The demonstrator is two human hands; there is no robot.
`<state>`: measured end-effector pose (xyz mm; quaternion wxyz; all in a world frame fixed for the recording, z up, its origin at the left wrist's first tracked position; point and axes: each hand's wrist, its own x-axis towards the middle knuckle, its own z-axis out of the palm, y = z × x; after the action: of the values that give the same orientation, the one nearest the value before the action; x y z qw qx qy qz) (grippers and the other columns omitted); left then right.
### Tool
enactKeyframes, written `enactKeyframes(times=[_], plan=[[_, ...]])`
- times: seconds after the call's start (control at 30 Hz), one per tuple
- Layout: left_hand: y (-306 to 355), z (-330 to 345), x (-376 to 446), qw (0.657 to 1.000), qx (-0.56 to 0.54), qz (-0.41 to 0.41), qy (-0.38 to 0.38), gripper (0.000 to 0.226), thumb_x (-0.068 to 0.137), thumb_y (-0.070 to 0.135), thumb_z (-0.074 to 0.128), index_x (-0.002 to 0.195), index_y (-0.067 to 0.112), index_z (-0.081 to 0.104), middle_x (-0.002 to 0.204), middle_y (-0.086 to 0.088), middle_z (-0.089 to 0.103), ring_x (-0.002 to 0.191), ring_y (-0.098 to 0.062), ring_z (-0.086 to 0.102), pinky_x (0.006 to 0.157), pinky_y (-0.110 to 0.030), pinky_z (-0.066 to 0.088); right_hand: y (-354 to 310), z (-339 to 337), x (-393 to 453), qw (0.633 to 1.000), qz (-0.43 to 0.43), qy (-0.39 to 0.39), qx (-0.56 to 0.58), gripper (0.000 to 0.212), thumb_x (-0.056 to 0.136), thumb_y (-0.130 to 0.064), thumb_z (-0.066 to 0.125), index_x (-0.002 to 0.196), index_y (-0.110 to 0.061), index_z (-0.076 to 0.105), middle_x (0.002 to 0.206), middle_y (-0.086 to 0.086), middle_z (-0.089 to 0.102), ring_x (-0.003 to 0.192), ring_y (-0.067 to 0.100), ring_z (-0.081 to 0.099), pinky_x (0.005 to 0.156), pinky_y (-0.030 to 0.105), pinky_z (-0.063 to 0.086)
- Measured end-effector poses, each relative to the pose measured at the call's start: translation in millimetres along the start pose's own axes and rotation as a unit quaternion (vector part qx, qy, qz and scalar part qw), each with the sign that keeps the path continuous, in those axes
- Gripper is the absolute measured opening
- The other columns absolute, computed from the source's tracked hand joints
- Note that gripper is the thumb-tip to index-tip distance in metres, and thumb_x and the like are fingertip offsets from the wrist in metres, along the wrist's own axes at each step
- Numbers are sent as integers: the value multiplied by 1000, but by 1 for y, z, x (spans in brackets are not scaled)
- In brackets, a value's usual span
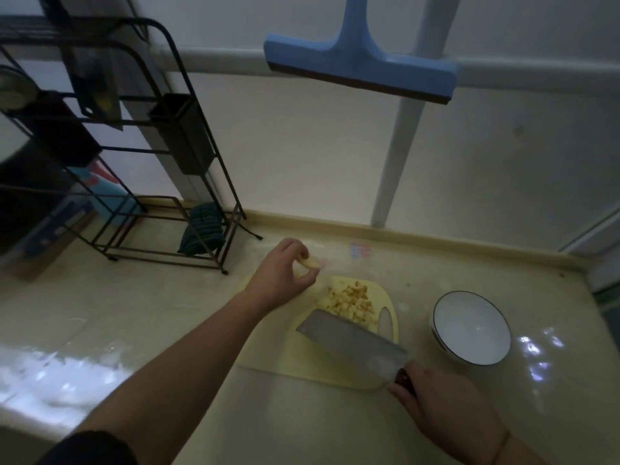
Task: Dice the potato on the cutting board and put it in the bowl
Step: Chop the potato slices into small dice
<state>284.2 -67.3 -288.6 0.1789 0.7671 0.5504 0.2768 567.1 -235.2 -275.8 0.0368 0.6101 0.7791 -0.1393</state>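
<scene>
Pale worktop (134, 330) carries the cutting board (335, 370) with diced potato (349, 302) heaped far-right, bowl (469, 330) right; left hand (278, 280) pinches an uncut potato piece (310, 262), right hand (446, 404) grips the cleaver (352, 340), so dicing is probably unfinished: set the piece down, chop.

A: Light is reading dim and flat; white glare is pooling on the wet countertop (100, 317) at lower left and right of the bowl (471, 327).

B: Edges are bowing from the wide lens; rack (110, 139) is blurring.
</scene>
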Motion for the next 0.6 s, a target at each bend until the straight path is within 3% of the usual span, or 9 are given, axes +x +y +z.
enactKeyframes(times=[0.07,0.13,0.23,0.3,0.43,0.6], plan=[[-4,-5,-30,995,-33,-18,95,28,78,19,82,94,8,61,102,2,56,91,-5,49,82,-4,35,-4,-1,-6,989,52,-12,142,60,83,-76,17,103,-33,53,89,-8,66,81,6,62,66,27,44],[-11,0,-62,988,-31,-47,142,30,77,24,82,93,7,63,104,2,58,95,-5,51,84,-4,36,-5,-5,-9,940,130,-45,312,63,76,-76,27,87,-23,59,66,-5,59,58,7,55,58,29,44],[-23,26,-100,992,-42,-69,99,39,77,44,71,91,8,65,109,-3,64,102,-10,57,86,-12,43,-3,-13,-10,758,270,-145,575,53,96,-54,36,86,-4,52,56,6,40,41,16,29,44,24,23],[-27,44,-117,994,-40,-94,50,43,76,49,70,90,9,65,115,-4,64,101,-10,58,83,-19,47,-3,-21,-7,682,285,-181,649,50,99,-52,35,87,-6,50,58,9,34,41,15,23,42,20,21],[-30,60,-129,995,-26,-93,30,33,75,28,84,92,7,66,119,-8,62,103,-12,55,84,-14,40,-2,-30,-2,648,289,-186,680,50,95,-57,38,87,-9,49,57,8,33,40,14,22,42,19,21],[-26,65,-119,997,38,-49,56,44,76,46,65,103,12,69,117,-8,63,110,-23,55,97,-34,45,-6,-26,-1,664,285,-195,663,51,96,-57,36,88,-8,49,58,9,35,41,15,24,43,19,22]])
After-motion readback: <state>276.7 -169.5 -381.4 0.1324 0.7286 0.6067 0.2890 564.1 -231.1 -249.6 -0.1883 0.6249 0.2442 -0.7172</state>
